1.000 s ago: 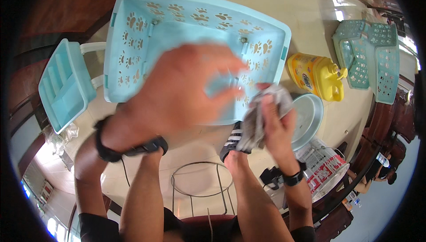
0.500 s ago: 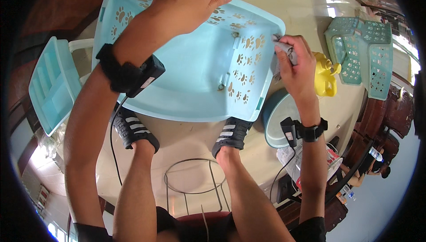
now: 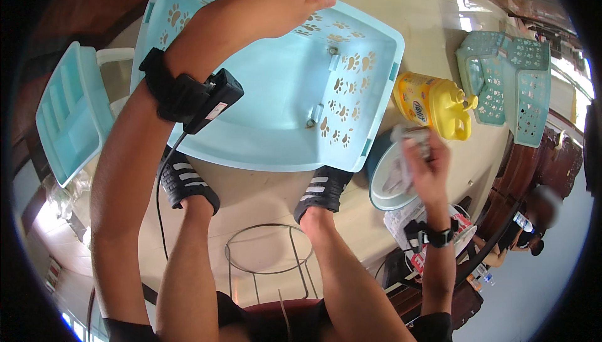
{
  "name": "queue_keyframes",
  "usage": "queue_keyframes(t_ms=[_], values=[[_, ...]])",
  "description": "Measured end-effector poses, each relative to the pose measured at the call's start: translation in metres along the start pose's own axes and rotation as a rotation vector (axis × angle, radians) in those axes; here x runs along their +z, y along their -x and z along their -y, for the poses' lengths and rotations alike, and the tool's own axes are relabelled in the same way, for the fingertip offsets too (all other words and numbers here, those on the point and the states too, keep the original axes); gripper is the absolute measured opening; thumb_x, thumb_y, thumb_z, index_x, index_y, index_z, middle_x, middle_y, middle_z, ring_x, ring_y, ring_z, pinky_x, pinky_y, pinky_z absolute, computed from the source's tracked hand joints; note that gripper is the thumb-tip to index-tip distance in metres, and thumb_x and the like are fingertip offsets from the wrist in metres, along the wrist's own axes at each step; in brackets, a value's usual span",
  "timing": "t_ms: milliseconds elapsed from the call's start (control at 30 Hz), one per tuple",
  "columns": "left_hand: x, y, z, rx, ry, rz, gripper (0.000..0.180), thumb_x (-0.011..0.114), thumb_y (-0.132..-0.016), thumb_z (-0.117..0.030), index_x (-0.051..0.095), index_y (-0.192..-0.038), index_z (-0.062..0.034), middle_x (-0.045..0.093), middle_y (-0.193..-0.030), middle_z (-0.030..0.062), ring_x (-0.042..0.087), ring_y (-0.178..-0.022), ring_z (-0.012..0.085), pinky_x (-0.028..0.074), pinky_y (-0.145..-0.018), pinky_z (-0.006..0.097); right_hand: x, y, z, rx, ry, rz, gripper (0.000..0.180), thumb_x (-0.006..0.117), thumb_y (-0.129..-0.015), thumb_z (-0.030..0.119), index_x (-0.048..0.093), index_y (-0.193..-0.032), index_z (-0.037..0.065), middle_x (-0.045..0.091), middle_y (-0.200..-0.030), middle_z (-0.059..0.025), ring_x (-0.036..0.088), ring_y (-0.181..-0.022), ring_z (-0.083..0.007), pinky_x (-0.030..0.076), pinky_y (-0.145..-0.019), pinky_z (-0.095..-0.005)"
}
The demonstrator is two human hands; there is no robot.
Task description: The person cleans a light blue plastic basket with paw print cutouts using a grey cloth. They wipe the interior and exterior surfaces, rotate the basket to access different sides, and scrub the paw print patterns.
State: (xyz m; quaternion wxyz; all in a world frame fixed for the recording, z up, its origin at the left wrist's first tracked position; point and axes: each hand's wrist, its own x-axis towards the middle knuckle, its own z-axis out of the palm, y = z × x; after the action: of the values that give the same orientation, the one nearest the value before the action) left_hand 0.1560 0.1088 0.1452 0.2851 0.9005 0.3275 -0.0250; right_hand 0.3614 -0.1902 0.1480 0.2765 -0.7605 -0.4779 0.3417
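A large light-blue plastic basket (image 3: 269,107) with paw-print cutouts lies tilted in front of my feet, its hollow inside facing me. My left hand (image 3: 276,0) is at its far rim, the fingers curled over the edge and partly cut off by the top of the picture. To the right, my right hand (image 3: 427,165) is closed on a greyish-white cloth (image 3: 395,176), slightly blurred. The cloth hangs over a round blue basin (image 3: 384,201); I cannot tell whether it touches the inside.
A yellow jug (image 3: 433,104) stands beyond the basin. Another paw-print rack piece (image 3: 530,85) is at the far right; a light-blue tray (image 3: 69,116) is at the left. A round wire stand (image 3: 269,270) sits between my legs. A person (image 3: 520,238) is at the right edge.
My right hand has moved from the basket's right edge toward me, carrying the cloth over the basin. The yellow jug shows more fully. My left hand stays at the far rim, fingers less spread.
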Motion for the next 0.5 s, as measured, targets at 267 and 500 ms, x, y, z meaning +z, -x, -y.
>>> queue_keyframes(t_ms=[267,500], values=[[0.032,0.002,0.027,0.092,-0.047,-0.351,0.046,0.052,-0.1,-0.039,0.049,-0.141,-0.0177,0.051,-0.142,0.0138,0.047,-0.131,0.029,0.02,-0.116,0.058,0.023,-0.046,0.036,0.292,0.034,-0.031,0.036,0.071,-0.092,0.031,0.061,-0.092,-0.004,0.058,-0.071,0.0001,0.048,-0.063,-0.0068,0.041,-0.057,-0.0249],[-0.006,0.111,0.058,-0.229,-0.316,-0.471,0.052,0.073,-0.087,-0.036,0.058,-0.123,-0.0023,0.07,-0.107,0.0183,0.068,-0.095,0.0339,0.053,-0.083,0.041,0.037,-0.043,0.021,0.34,-0.088,0.002,0.036,0.068,-0.093,0.028,0.06,-0.083,-0.005,0.046,-0.061,-0.0003,0.038,-0.057,-0.0076,0.033,-0.051,-0.0265]])
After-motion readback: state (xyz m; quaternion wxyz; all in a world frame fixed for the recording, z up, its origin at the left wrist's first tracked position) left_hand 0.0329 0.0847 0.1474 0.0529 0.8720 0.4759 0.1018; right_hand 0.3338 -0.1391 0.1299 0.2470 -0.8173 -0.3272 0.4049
